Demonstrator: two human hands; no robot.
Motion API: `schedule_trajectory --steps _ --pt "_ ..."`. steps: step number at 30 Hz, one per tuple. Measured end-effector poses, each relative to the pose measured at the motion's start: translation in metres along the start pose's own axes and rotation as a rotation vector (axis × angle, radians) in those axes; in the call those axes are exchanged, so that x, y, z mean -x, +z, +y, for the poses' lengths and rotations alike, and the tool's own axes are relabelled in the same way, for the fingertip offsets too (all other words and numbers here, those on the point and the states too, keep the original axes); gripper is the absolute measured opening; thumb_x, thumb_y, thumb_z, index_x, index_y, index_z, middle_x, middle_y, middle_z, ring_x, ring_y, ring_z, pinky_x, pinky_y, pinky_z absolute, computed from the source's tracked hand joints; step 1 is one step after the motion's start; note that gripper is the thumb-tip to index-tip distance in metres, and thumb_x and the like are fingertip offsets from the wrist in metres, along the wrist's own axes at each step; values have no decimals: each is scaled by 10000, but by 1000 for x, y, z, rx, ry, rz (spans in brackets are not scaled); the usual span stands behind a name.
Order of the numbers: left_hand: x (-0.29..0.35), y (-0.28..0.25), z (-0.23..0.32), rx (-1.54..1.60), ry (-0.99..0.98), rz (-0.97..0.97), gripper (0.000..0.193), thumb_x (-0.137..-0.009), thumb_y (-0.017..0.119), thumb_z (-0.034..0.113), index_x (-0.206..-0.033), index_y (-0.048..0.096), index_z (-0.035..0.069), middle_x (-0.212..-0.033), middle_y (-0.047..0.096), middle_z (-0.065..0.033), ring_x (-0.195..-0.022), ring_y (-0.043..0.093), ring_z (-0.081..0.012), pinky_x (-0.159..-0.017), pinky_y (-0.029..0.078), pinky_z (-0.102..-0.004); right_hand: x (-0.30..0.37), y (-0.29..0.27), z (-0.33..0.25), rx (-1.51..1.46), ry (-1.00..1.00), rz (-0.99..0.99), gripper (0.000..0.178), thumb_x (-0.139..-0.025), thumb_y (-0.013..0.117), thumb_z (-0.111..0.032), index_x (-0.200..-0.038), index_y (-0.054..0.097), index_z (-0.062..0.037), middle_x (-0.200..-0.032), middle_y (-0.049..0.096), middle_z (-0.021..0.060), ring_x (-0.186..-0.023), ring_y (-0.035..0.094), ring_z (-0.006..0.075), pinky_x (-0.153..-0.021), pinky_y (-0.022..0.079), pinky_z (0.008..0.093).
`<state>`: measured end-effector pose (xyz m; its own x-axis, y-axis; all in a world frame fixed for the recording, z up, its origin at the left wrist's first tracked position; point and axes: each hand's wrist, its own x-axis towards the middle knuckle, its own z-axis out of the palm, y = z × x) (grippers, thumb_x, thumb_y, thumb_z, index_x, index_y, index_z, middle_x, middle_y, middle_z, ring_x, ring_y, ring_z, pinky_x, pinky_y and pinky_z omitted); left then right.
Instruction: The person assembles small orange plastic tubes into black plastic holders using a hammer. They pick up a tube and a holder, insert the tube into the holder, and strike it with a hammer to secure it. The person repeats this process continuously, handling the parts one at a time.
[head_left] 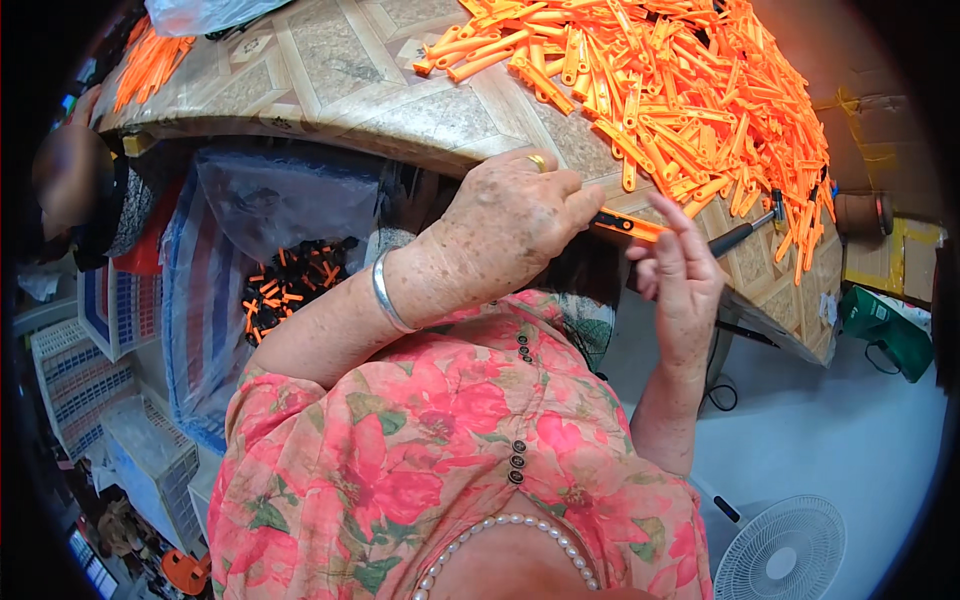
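In front of my chest, over the near edge of the table, is a slim orange plastic handle piece (640,229) with a black part at its left end. My left hand (525,215), wearing a ring and a bracelet, is closed round that black end, so most of it is hidden. The thumb and index finger of my right hand (688,268) pinch the orange end, the other fingers curled loosely. Just beyond, a large heap of similar orange pieces (680,90) covers the right part of the table.
A black-handled tool (735,238) with a metal head, like a hammer, lies on the patterned table (420,115). Below the table's left side, a striped bag (195,330) holds black-and-orange pieces (280,292). A white fan (780,560) stands lower right. Another person's blurred arm (75,180) shows far left.
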<state>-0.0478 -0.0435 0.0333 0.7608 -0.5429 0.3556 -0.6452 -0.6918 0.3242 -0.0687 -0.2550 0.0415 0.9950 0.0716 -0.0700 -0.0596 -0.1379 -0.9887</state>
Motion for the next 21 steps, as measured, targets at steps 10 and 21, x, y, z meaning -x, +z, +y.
schedule_trajectory --steps 10,21 --pt "19 -6 -18 352 -122 371 261 -755 767 122 -982 665 43 -967 669 -102 -868 665 -257 -785 519 -359 -31 36 15 -440 -149 96 194 -988 526 -92 -1118 615 21 -821 661 95 -586 514 54 -515 435 197" --pt "35 6 -39 1715 -754 586 286 -962 566 160 -1198 592 -1 -1025 677 -104 -886 673 -149 -752 564 -277 -50 80 5 -110 -138 -229 149 -954 590 -101 -1050 663 -14 -813 623 27 -605 505 42 -547 415 185"
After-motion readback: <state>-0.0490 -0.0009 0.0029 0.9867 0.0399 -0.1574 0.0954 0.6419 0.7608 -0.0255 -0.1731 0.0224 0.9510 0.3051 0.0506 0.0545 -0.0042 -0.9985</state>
